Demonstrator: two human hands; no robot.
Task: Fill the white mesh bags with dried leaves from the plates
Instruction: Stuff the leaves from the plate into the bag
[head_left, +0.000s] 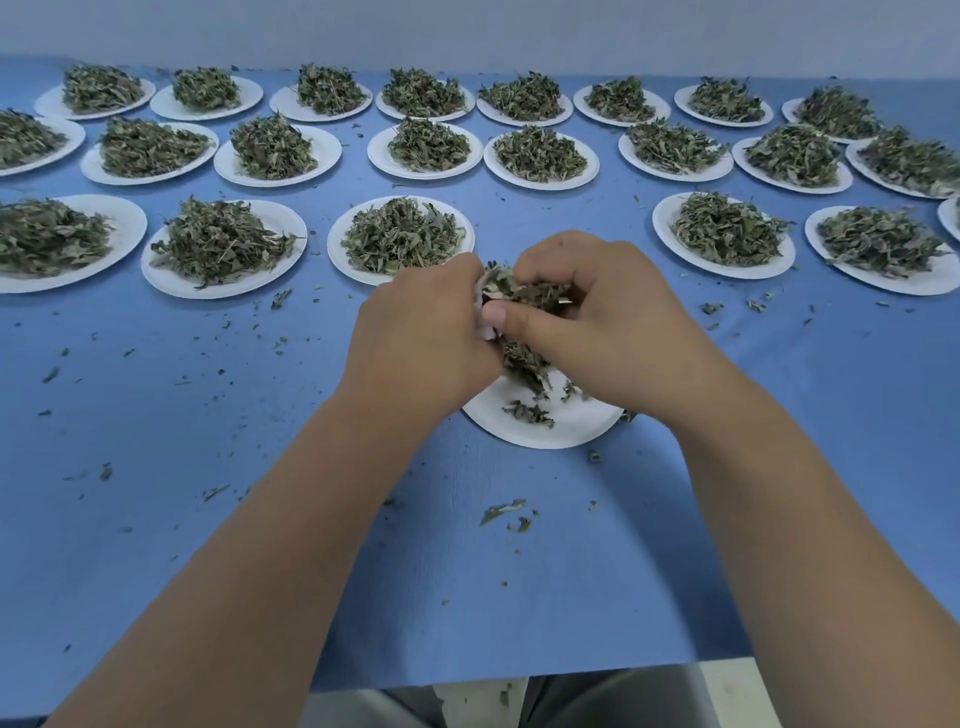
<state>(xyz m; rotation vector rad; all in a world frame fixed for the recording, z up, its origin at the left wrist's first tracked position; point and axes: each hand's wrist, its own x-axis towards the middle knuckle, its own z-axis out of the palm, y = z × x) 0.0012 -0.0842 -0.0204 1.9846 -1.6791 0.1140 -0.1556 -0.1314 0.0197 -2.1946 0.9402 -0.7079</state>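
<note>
A white paper plate (566, 423) lies on the blue table just under my hands, with a few dried leaves left on it. Above it my left hand (426, 332) grips a white mesh bag (487, 328), of which only a small pale edge shows between my hands. My right hand (597, 322) holds a clump of dried leaves (519, 291) at the bag's mouth, its thumb pressing across toward my left hand. More leaves (524, 364) hang below the hands. Most of the bag is hidden.
Several white plates heaped with dried leaves stand in three rows across the far half of the blue table (208, 519); the nearest one (400, 236) sits just behind my left hand. Leaf crumbs are scattered over the cloth. The table's front edge runs near my body.
</note>
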